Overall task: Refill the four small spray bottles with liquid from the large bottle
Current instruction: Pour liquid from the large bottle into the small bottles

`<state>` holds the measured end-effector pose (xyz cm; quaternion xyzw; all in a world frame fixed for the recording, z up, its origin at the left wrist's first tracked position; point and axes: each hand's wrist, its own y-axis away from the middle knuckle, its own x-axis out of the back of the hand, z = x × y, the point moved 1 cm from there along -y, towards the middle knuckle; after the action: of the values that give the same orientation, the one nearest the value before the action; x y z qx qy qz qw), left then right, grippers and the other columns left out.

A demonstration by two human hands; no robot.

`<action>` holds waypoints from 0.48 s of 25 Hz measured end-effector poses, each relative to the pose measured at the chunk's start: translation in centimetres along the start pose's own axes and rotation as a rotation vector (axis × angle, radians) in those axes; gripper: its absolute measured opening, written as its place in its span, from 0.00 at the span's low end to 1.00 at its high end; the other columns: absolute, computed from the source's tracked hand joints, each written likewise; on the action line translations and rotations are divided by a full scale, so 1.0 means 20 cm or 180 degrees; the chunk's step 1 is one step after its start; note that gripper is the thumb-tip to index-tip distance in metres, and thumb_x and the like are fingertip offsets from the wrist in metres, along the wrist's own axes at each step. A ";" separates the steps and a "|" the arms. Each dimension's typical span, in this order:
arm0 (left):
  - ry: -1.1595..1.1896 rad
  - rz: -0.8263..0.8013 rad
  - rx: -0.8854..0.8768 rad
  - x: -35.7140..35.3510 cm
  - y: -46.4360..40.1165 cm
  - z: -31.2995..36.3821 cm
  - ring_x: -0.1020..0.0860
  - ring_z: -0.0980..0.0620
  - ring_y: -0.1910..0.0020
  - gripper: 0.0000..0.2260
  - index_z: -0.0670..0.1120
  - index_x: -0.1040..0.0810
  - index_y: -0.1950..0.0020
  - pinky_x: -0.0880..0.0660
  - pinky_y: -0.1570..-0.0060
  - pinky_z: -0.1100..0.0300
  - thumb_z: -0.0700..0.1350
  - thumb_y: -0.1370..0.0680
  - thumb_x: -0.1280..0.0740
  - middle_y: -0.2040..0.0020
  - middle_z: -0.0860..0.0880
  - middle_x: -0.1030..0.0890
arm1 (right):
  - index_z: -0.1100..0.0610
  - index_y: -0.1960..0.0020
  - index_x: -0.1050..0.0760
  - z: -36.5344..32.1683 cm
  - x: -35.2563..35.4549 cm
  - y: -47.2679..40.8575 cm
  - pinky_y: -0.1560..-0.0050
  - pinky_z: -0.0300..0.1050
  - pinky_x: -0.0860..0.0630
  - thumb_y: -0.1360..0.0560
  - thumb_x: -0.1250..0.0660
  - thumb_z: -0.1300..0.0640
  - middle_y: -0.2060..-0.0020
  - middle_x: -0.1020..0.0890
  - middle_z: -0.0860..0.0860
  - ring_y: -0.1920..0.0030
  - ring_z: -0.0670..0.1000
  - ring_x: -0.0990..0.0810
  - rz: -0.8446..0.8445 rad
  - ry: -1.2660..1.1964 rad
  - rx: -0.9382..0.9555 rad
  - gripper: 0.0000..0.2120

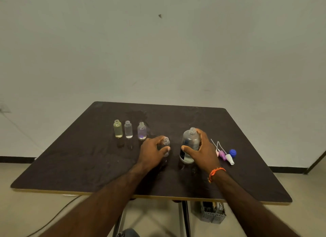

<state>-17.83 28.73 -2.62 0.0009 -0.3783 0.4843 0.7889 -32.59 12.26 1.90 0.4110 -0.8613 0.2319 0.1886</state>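
The large bottle (190, 145) stands upright and uncapped on the dark table (88, 157), right of the frame's centre, with only a low level of clear liquid showing near its base. Your right hand (205, 148) grasps it from the right side, thumb across its front and fingers curled behind, and an orange wristband (215, 173) circles that wrist. Just left of it, your left hand (151, 152) grips a small clear spray bottle (166, 146), also open at the neck and standing on the table; the two bottles are near each other but apart. Further left and higher in the frame, three more small bottles stand in a row, all without tops: a yellowish bottle (118, 129), a clear bottle (128, 130) beside it, and a purple-tinted bottle (142, 131). To the right of the large bottle, the removed spray tops (225, 154) lie together on the table, pink, purple and white, with a blue cap (232, 152) just beside them. Below the table's near edge, at lower right, a grey slotted basket (212, 213) sits on the floor.
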 end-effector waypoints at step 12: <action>-0.0237 0.0191 0.0087 0.22 0.13 0.00 0.26 0.63 0.48 0.21 0.53 0.15 0.36 0.24 0.34 0.48 0.54 0.29 0.20 0.42 0.57 0.14 | 0.41 0.30 0.35 -0.29 0.00 0.02 0.35 0.56 0.36 0.34 0.25 0.42 0.38 0.21 0.45 0.40 0.51 0.22 -0.0246 0.1754 0.0746 0.35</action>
<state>-18.82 33.45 -0.95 0.0183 -0.4006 0.5125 0.7594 -32.14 15.76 6.58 0.3840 -0.7287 0.4251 0.3752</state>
